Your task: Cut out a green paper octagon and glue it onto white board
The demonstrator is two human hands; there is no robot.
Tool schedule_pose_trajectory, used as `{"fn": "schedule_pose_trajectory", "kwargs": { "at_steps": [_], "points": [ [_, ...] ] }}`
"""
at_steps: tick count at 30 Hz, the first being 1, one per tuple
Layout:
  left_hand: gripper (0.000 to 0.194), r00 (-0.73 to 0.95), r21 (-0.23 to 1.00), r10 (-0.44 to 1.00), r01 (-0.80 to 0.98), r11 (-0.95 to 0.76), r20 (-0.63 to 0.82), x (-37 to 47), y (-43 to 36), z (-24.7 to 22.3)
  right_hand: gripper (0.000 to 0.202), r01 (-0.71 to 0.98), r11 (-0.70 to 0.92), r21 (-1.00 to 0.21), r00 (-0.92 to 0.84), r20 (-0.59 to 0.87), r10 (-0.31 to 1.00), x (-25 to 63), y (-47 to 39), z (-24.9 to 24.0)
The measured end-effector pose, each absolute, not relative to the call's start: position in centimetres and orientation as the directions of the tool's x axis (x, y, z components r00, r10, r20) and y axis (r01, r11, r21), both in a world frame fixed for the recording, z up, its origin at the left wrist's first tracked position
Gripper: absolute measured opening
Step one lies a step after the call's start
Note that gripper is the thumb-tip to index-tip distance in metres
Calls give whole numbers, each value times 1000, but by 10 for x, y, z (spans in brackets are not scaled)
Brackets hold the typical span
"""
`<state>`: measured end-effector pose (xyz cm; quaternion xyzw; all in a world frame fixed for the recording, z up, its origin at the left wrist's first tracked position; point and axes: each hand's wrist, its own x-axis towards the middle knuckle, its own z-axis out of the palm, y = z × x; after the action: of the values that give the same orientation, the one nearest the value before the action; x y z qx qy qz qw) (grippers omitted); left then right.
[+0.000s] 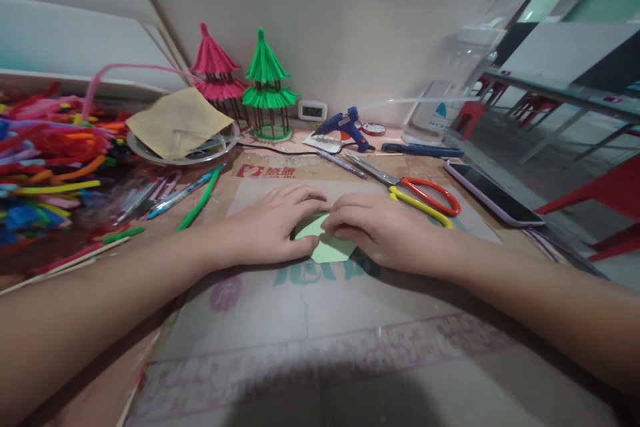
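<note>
A small piece of light green paper with angled corners lies on the covered work surface, partly hidden under both hands. My left hand grips its left side, thumb at the near edge and fingers curved over the far edge. From the right, my right hand has its fingers bent together on the paper's upper right part; the fingertips nearly meet those of my left hand. Just behind my right hand lie scissors with one red and one yellow handle loop, blades pointing away to the left.
Bundles of coloured pipe cleaners crowd the left. Farther back stand a pink pagoda model, a green pagoda model, a small digital clock and a blue glue gun. A phone lies at the right edge.
</note>
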<state>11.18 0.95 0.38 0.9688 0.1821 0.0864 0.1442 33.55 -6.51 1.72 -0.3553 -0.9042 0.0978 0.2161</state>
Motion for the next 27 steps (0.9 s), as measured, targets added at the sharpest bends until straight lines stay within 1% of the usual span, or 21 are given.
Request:
{"fn": "schedule_pose_trajectory", "kwargs": {
  "at_steps": [1,2,3,8,10,11,14,15,17,19,22,24,27],
  "points": [
    [46,920,309,375,325,-894,115,112,10,4,22,598,741,-305,-641,373,671,335,-63,13],
    [45,921,308,372,323,-895,115,112,10,4,22,597,747,-293,-638,391,663,335,-62,11],
    [44,921,308,373,324,-895,116,112,10,3,22,596,746,-296,-645,377,665,334,-62,11],
    [49,914,316,387,336,-888,117,111,10,1,21,630,676,-382,-678,154,719,333,-76,32],
    [50,913,321,392,338,-885,118,111,9,2,21,641,663,-387,-671,136,729,333,-78,35],
    [49,913,324,390,335,-885,121,111,9,2,20,639,668,-381,-662,170,730,333,-76,32],
    [42,920,330,368,309,-892,134,111,9,2,15,634,686,-357,-595,342,727,333,-66,17],
    [40,922,328,362,301,-895,139,112,10,2,14,635,685,-357,-573,377,728,332,-63,12],
    [39,922,319,361,304,-898,139,112,10,2,13,646,678,-350,-560,386,733,329,-58,6],
    [40,918,311,374,321,-895,129,112,10,2,15,661,678,-321,-587,340,734,328,-58,9],
    [42,915,317,388,339,-886,107,111,9,3,18,706,656,-267,-624,206,754,332,-63,26],
    [46,914,324,395,346,-881,98,111,8,5,19,741,627,-241,-618,121,777,337,-67,38],
    [49,909,329,405,355,-875,97,111,8,6,19,766,605,-218,-608,62,791,341,-69,45]
  ]
}}
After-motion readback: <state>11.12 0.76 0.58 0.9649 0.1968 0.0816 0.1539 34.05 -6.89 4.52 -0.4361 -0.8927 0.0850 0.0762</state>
